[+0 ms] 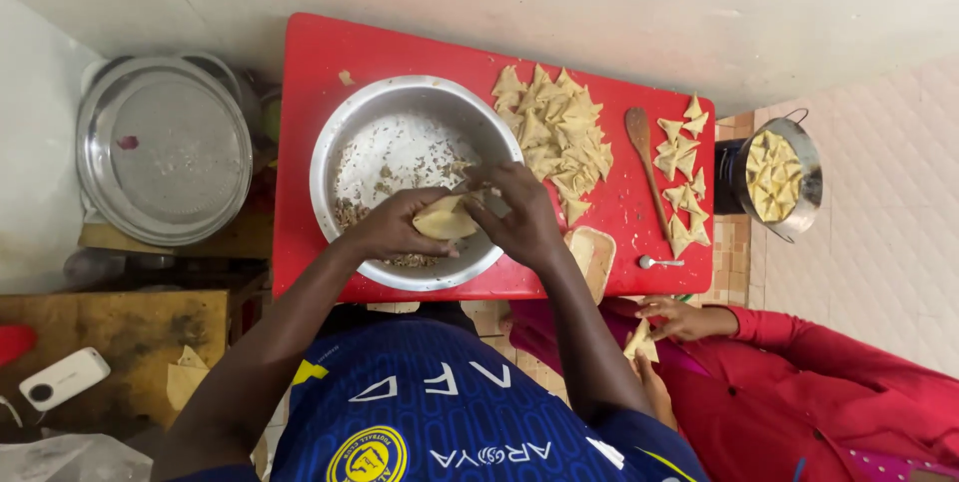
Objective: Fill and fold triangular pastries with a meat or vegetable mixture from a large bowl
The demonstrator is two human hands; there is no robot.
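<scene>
Red tabletop (310, 52), frame centre: steel bowl (330, 157) of filling; left hand (400, 227) cupping dough cone (445, 219), right hand (519, 212) pinching it; filling stage, sealing calling for firm edge pressure.

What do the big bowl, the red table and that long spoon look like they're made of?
Bowl: metal, probably steel, with a silvery, dull sheen. Red table: likely plastic, with a smooth, even colour. Long spoon: wood, brown and matte.

A bright red counter (320, 52) is carrying a silver metal bowl (330, 157); pale yellow dough triangles (559, 137) are lying beside a brown wooden spoon (644, 157).
</scene>
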